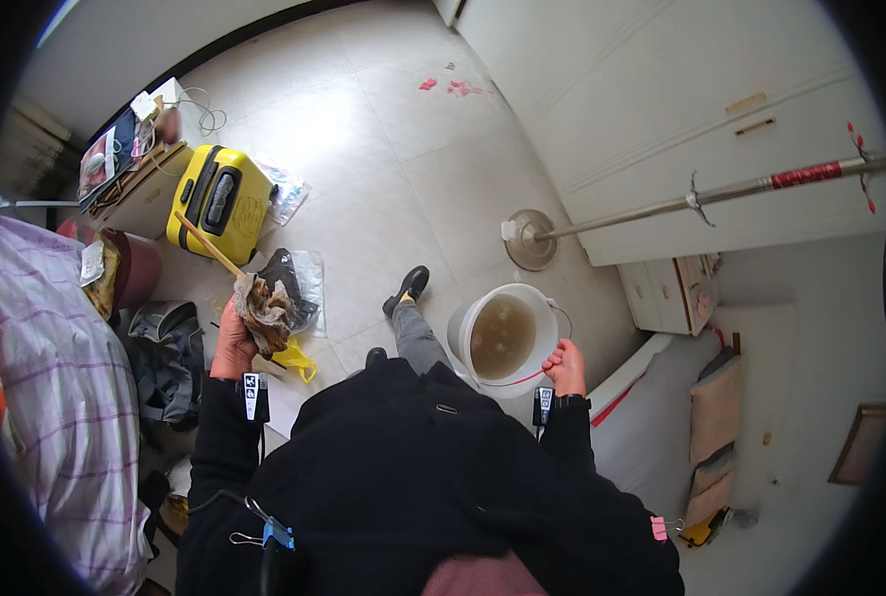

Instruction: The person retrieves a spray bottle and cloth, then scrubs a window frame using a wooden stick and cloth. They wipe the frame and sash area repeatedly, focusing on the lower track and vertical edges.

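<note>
My left hand [232, 343] is closed around a crumpled, dirty grey-brown rag [266, 310]. A light wooden stick [204, 243] sticks out of the rag toward the upper left; how the two are joined is hidden. On my right, a white bucket [458, 333] holds murky brown water [503, 336] with pale froth on top. My right hand [566, 368] is closed on the bucket's thin handle [528, 377], part of which looks red. The bucket is beside my leg; I cannot tell whether it touches the floor.
A yellow suitcase [249, 204], plastic bags [309, 288] and a grey bag [166, 343] are on the left, near a checked bedcover [60, 397]. A metal pole stand [661, 207] with a round base [532, 241] rises by the white cabinets [661, 99].
</note>
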Demonstrator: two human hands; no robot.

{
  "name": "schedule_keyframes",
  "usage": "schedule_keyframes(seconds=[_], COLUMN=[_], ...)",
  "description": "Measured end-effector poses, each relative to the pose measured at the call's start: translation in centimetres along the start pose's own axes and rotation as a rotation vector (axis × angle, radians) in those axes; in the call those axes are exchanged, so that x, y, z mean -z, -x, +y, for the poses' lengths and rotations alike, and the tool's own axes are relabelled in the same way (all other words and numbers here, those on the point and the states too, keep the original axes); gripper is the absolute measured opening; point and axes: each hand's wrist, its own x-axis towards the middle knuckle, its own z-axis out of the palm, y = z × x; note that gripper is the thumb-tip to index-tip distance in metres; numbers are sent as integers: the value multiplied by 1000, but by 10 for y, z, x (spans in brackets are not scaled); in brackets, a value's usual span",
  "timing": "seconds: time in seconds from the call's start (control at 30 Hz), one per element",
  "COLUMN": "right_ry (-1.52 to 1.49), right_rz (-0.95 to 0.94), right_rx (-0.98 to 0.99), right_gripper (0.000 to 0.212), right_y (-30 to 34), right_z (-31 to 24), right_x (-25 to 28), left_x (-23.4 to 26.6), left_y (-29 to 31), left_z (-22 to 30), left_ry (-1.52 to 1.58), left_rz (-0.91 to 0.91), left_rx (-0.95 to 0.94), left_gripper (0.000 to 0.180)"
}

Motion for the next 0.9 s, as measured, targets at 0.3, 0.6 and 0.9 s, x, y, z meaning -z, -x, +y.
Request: schedule_keyframes(seconds=[0.3, 0.6, 0.9], right_ry=[116, 221, 138], right_rz=[55, 42, 125], right_rx=[-219, -132, -257], right_gripper=[16, 15, 16], right_y=[-112, -156, -149], right_z=[-4, -11, -36], right_x=[-116, -165, -206], left_x=[-53, -101, -152], left_y=[-79, -179, -269], left_z=[47, 58, 98], left_ry=[102, -15, 71], left_rz=[37, 100, -59], left_rx=[-30, 66, 79], left_gripper=[28, 29, 27])
